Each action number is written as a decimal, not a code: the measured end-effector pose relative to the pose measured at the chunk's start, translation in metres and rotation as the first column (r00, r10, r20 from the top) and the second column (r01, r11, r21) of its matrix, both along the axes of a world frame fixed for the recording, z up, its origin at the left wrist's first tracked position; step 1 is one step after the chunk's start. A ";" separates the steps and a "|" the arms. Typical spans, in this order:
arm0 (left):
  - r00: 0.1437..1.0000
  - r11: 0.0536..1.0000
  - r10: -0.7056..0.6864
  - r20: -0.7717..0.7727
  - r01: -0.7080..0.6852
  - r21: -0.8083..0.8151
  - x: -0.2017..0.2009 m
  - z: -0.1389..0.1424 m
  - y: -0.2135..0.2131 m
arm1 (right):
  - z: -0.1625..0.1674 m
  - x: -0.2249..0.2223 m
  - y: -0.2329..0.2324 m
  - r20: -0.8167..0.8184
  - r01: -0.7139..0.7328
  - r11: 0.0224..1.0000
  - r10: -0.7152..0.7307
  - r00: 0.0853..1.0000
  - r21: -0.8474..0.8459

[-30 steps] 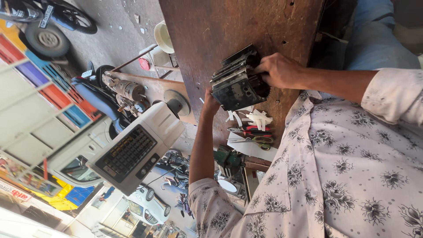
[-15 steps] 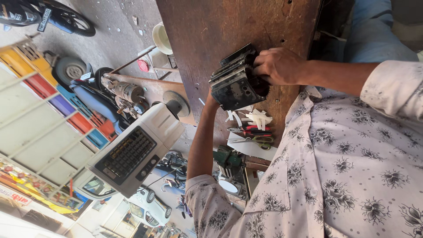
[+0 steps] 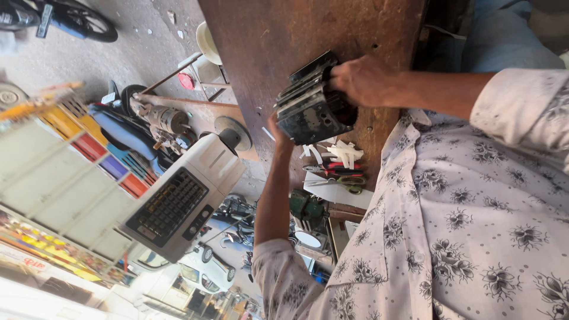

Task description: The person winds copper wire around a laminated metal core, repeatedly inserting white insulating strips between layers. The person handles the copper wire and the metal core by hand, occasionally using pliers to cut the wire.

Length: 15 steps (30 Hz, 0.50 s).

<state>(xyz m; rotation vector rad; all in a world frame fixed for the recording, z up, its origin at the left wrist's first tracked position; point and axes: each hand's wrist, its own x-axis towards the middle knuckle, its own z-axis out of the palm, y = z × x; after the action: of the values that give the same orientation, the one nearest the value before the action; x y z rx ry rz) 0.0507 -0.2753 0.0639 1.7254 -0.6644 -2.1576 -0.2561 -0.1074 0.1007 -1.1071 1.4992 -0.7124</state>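
A black, greasy block of stacked metal plates (image 3: 311, 106) rests on the worn brown wooden table (image 3: 267, 35). My right hand (image 3: 361, 80) comes in from the patterned sleeve and grips the block's near top side. On the far side my left hand (image 3: 277, 131) presses against the block, mostly hidden behind it, with only the wrist and forearm showing. Both hands hold the block between them.
White plastic pieces (image 3: 344, 153) and pliers with red and green handles (image 3: 339, 175) lie on the table beside the block. Beyond the table stand a white appliance with a dark grille (image 3: 178, 207), a grey motor-like machine (image 3: 166, 121) and a motorcycle (image 3: 77, 18).
Both hands stay on the block, which keeps its place on the table. The view has shifted slightly, so the background has slid across the frame.
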 end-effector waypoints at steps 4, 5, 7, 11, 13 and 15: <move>0.784 0.691 -0.615 0.082 0.587 -0.422 0.020 0.007 -0.014 | 0.006 0.013 -0.002 0.041 0.077 0.995 -0.080 0.996 0.068; 0.879 0.874 -0.468 -0.087 0.446 -0.194 0.020 0.006 -0.016 | 0.006 0.014 0.000 0.084 0.147 0.984 -0.156 0.984 0.097; 0.935 0.948 -0.307 -0.175 0.318 0.036 0.020 0.004 -0.016 | 0.007 0.013 0.006 0.087 0.185 0.983 -0.183 0.979 -0.015; 0.860 0.878 -0.474 -0.188 0.479 -0.026 0.014 0.004 -0.018 | 0.007 0.010 0.011 -0.169 0.012 0.987 -0.040 0.985 -0.160; 0.795 0.821 -0.569 -0.212 0.564 -0.086 0.010 0.006 -0.020 | 0.006 0.010 0.009 -0.111 0.049 0.996 -0.058 0.992 -0.077; 0.713 0.737 -0.675 -0.190 0.645 -0.199 0.006 0.005 -0.020 | 0.004 0.010 0.007 -0.137 0.039 0.984 -0.063 0.989 -0.172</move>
<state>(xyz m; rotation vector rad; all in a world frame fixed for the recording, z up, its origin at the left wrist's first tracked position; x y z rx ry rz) 0.0567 -0.2955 0.0684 1.2088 -1.4886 -2.6522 -0.2466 -0.1000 0.1043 -1.2737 1.6151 -0.8225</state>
